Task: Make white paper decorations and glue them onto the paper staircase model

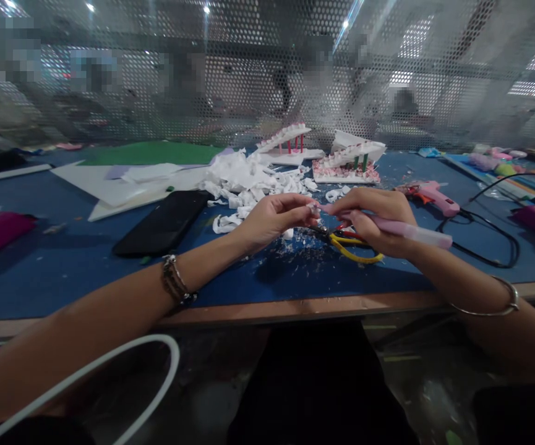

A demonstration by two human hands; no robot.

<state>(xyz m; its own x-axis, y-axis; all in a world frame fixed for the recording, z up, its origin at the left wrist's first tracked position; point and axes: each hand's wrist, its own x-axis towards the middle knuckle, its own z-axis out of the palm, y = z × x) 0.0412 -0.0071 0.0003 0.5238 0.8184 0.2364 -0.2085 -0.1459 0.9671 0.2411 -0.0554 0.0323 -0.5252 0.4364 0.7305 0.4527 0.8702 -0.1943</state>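
Observation:
My left hand (286, 216) pinches a small pale piece (314, 210), too small to name. In my right hand (381, 216) is a pink pen-like tool (404, 231) with a translucent rear end, its tip against or very near that piece. Below the hands lie scissors (353, 248) with yellow and red handles, partly covered by my right hand. White scraps (243, 179) are heaped just beyond my left hand, and fine shavings dot the blue tabletop (267, 278).
Two white stair-like models (290, 143) stand at the back. A black phone (162, 222) lies left, by white sheets (104, 185) and a green sheet (151, 153). A pink glue gun (436, 196) with a black cable (503, 238) is right. A perforated metal screen (248, 80) rises behind.

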